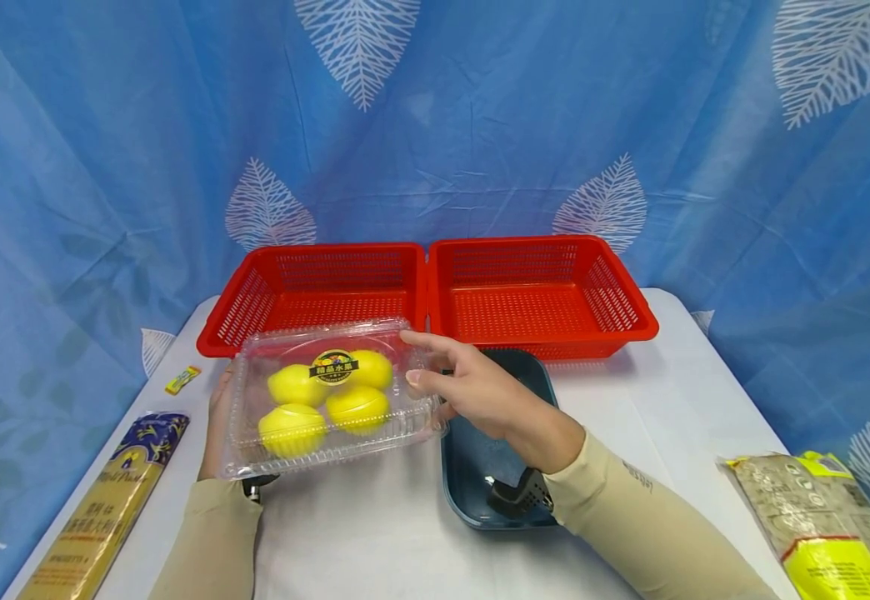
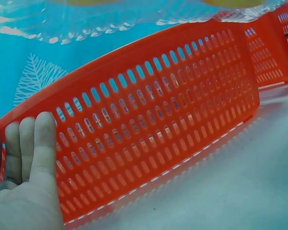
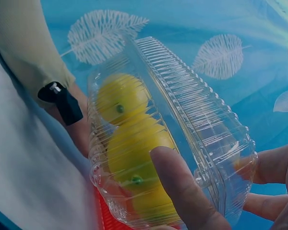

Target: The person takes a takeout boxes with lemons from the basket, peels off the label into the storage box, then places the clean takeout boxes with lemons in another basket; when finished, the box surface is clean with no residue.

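Note:
A clear plastic fruit box [image 1: 255,421] with a dark label and several yellow lemons [image 1: 292,429] inside is held up, tilted, over the table. My right hand [image 1: 483,392] grips its right end. In the right wrist view the thumb [image 3: 182,187] presses one side and the fingers [image 3: 273,163] curl to the other. My left hand [image 1: 217,421] is at the box's left end, partly hidden behind it. In the left wrist view its fingers [image 2: 42,143] stand straight, before the red basket [image 2: 153,120] and below the box.
Two red plastic baskets [image 1: 435,287] stand side by side at the back. A dark blue tray [image 1: 480,467] lies under my right arm. Left are a spaghetti pack [image 1: 112,508] and a small yellow packet [image 1: 182,380]; right, a bag with yellow ends [image 1: 817,508].

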Action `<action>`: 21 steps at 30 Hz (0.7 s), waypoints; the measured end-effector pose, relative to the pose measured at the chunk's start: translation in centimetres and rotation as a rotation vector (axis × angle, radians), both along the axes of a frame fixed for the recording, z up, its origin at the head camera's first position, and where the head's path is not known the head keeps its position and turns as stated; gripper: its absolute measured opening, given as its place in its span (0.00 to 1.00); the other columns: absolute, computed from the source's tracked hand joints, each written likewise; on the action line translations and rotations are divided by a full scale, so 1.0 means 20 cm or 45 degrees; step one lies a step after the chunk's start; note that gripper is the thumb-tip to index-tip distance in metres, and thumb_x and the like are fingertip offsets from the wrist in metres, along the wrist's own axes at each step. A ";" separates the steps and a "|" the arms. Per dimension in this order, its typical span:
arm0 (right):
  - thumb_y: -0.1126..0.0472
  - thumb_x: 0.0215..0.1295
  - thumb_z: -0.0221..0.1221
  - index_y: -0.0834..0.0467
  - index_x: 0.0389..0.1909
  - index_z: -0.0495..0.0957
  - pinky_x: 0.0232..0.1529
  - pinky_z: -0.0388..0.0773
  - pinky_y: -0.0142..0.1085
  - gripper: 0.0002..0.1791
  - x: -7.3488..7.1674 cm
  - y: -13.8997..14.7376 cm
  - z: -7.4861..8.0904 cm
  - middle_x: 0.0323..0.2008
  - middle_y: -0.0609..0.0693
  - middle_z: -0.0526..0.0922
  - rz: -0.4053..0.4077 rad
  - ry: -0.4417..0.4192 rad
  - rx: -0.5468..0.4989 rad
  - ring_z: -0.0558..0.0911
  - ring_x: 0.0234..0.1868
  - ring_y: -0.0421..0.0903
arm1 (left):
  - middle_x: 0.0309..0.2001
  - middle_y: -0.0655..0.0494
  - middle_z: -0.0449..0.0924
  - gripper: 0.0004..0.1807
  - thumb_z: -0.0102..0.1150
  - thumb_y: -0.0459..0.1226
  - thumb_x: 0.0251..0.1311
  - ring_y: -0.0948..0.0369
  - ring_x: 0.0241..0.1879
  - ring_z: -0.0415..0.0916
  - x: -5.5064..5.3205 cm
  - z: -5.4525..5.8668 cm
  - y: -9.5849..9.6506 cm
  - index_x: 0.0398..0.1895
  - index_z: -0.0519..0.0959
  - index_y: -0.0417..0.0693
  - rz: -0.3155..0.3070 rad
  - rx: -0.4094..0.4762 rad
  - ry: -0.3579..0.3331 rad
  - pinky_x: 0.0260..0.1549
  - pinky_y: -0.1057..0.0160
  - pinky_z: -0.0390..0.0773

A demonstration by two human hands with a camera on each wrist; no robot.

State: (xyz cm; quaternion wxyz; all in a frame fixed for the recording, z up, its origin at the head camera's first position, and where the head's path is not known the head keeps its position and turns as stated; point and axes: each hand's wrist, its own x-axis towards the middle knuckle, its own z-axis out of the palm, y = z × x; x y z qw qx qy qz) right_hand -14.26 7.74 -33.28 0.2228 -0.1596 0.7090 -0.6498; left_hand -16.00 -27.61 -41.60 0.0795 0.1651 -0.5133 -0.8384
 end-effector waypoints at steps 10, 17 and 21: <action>0.62 0.75 0.64 0.47 0.81 0.64 0.37 0.87 0.54 0.37 0.02 0.02 -0.07 0.67 0.62 0.70 0.034 -0.052 -0.076 0.78 0.59 0.66 | 0.64 0.66 0.69 0.21 0.50 0.58 0.77 0.70 0.62 0.65 -0.02 -0.05 -0.03 0.66 0.70 0.64 -0.051 -0.128 -0.195 0.61 0.71 0.69; 0.62 0.75 0.64 0.46 0.82 0.64 0.40 0.87 0.52 0.37 0.02 0.05 -0.09 0.72 0.58 0.68 -0.002 -0.031 -0.039 0.76 0.60 0.62 | 0.62 0.64 0.69 0.30 0.50 0.59 0.75 0.68 0.59 0.64 0.00 -0.06 -0.04 0.74 0.68 0.59 -0.074 -0.168 -0.118 0.58 0.73 0.69; 0.63 0.76 0.63 0.47 0.82 0.63 0.39 0.87 0.51 0.37 0.02 0.06 -0.11 0.73 0.59 0.67 -0.005 -0.019 -0.019 0.77 0.60 0.62 | 0.63 0.56 0.67 0.23 0.52 0.47 0.79 0.64 0.61 0.68 0.00 -0.08 -0.02 0.70 0.68 0.50 -0.072 0.086 0.136 0.61 0.73 0.70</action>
